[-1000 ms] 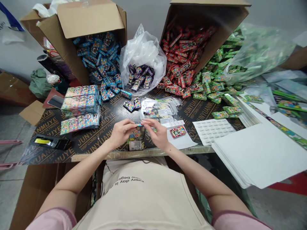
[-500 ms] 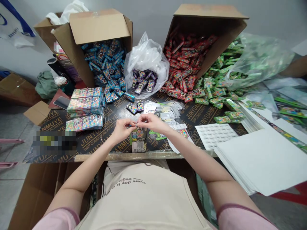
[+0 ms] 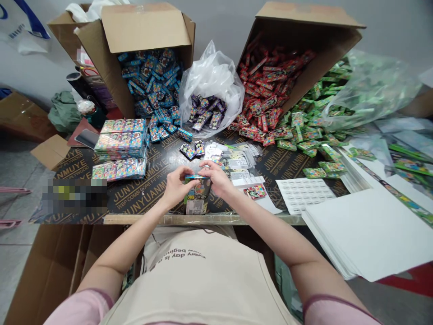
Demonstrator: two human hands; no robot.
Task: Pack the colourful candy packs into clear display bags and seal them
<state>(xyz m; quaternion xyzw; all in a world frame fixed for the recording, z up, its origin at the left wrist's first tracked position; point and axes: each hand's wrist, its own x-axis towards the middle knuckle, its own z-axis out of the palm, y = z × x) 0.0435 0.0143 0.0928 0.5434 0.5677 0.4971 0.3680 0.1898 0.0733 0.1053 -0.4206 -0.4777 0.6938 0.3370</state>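
A small printed box with a dark, colourful front and a pale label panel stands upright near the table's front edge. My left hand grips its upper left side, the thumb across the front and the fingers curled behind the top. At the top right, my right hand has bent fingers pressed on the upper edge; its fingertips partly cover that edge. Just beyond lie two purple packets and a spread of flat clear printed sleeves. A red packet rests on white paper to the right.
Open cartons hold blue packets and red packets. A clear bag with purple packets sits between them. Green packets spread at right, near a sticker sheet and white sheets. Wrapped stacks stand at left.
My hands have gone from pinching together above the box to holding its top edge, the right hand shifting slightly right. The red packet is now more exposed. The view has shifted slightly.
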